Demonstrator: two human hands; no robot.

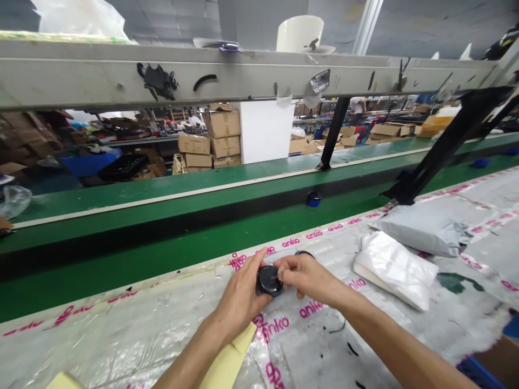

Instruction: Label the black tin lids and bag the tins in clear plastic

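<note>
A round black object (270, 280) with a glossy top rests at the work surface, between my two hands. My left hand (242, 289) curves around its left side, thumb at the lower edge and fingers at the upper edge. At its right edge is my right hand (300, 274), fingers bent and pinched together against the top; whatever lies between the fingertips is too small to tell. Behind my right hand, the dark rim of another round item (305, 253) shows partly.
A green conveyor (211, 233) runs beyond the plastic-covered table (162, 324), carrying a blue-black round item (313, 199). White folded bags (395, 267) and a grey bag (421, 229) lie right. Yellow paper (231, 359) is under my left forearm. A metal beam (243, 73) crosses above.
</note>
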